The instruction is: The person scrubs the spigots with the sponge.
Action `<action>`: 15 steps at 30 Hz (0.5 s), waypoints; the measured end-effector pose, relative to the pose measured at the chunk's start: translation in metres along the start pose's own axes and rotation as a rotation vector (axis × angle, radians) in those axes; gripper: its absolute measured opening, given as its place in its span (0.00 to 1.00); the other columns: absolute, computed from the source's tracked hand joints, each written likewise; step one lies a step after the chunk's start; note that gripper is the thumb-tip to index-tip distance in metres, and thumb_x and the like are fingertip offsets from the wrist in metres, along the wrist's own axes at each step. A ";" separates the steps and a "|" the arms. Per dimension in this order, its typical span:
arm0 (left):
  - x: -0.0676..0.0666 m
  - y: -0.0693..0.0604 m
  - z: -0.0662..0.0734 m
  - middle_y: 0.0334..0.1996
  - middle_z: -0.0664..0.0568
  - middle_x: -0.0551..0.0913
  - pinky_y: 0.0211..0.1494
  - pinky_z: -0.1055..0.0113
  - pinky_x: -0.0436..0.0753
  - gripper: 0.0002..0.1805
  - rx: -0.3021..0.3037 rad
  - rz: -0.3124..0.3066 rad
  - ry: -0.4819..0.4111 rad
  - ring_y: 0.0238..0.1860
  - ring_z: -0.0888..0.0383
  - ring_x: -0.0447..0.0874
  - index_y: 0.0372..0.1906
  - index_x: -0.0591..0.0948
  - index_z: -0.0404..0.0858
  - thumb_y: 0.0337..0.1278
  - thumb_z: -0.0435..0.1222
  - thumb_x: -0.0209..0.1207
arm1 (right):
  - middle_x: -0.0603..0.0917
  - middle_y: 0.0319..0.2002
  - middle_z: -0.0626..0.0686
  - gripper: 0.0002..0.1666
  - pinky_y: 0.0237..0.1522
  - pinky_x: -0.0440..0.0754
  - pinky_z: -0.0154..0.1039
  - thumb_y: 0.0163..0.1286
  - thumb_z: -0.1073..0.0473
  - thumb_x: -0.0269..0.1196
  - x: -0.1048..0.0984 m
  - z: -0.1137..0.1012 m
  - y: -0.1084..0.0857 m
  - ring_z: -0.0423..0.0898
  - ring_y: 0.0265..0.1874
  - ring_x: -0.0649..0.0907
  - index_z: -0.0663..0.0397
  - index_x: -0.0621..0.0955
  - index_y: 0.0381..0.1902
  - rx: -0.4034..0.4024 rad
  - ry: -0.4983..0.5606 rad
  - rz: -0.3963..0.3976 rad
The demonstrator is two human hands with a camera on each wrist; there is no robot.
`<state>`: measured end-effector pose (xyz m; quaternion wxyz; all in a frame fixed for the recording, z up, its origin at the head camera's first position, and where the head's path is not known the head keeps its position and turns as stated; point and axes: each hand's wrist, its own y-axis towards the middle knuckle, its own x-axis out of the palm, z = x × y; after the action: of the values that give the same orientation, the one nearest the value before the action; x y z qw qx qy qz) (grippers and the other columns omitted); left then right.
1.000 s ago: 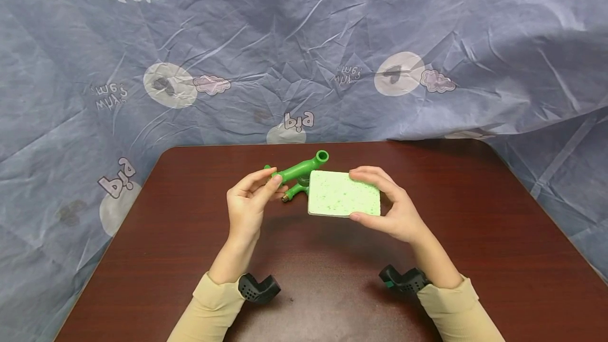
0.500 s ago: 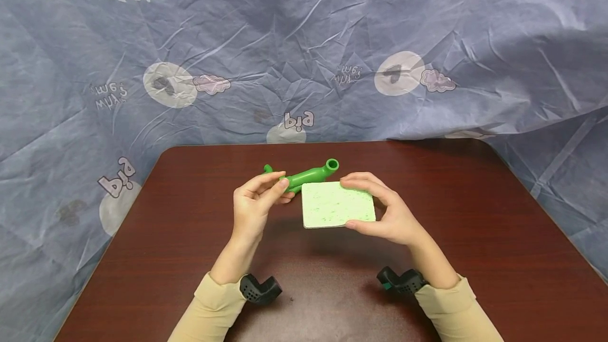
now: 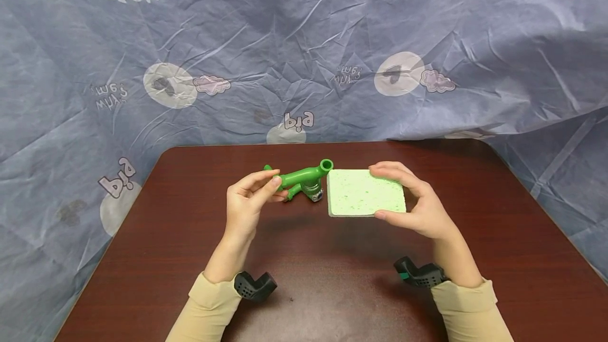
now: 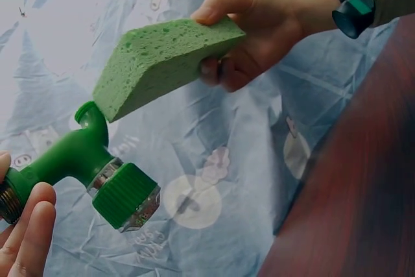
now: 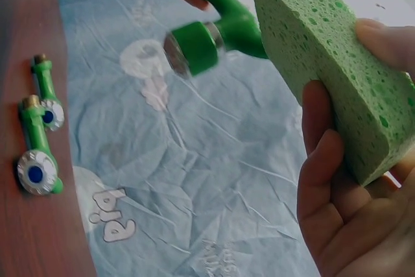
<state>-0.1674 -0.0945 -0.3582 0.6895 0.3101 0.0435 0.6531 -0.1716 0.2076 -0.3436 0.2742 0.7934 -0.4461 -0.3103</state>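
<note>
My left hand (image 3: pixel 249 197) pinches a green tap (image 3: pixel 304 176) by its threaded end, above the table. The tap's ribbed green knob (image 4: pixel 124 194) hangs down, and its open spout (image 3: pixel 326 165) points towards the sponge. With thumb and fingers on opposite edges, my right hand (image 3: pixel 413 202) holds a light green, porous rectangular sponge (image 3: pixel 366 192). In the left wrist view a corner of the sponge lies at the spout's rim; I cannot tell whether they touch. In the right wrist view the sponge hides the spout's end.
Two more green taps, a nearer one (image 5: pixel 35 154) and a farther one (image 5: pixel 47 92), lie on the dark brown table (image 3: pixel 304 257). In the head view the left hand and held tap partly hide them. A wrinkled blue-grey cloth (image 3: pixel 304 41) hangs behind the table.
The sponge first moves left and down, covering part of the tap, then right and slightly up, exposing its knob. The held tap shifts right and down, then slightly back left.
</note>
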 end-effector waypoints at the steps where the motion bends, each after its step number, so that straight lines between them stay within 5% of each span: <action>1: 0.000 0.000 0.000 0.28 0.45 0.85 0.29 0.54 0.86 0.14 -0.001 0.000 -0.002 0.22 0.52 0.85 0.42 0.77 0.15 0.52 0.22 0.61 | 0.70 0.57 0.64 0.42 0.43 0.77 0.34 0.37 0.87 0.66 -0.002 -0.001 0.000 0.54 0.57 0.69 0.78 0.70 0.56 -0.004 -0.006 0.010; 15: 0.002 -0.002 0.000 0.32 0.45 0.85 0.30 0.58 0.86 0.13 -0.025 -0.032 -0.008 0.23 0.51 0.85 0.43 0.78 0.18 0.52 0.22 0.61 | 0.69 0.58 0.63 0.43 0.38 0.78 0.32 0.36 0.90 0.64 -0.007 -0.003 -0.002 0.53 0.55 0.70 0.78 0.70 0.57 0.053 -0.026 0.086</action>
<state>-0.1650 -0.0930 -0.3586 0.7038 0.3034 0.0372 0.6413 -0.1710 0.2148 -0.3408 0.2604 0.7764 -0.4913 -0.2968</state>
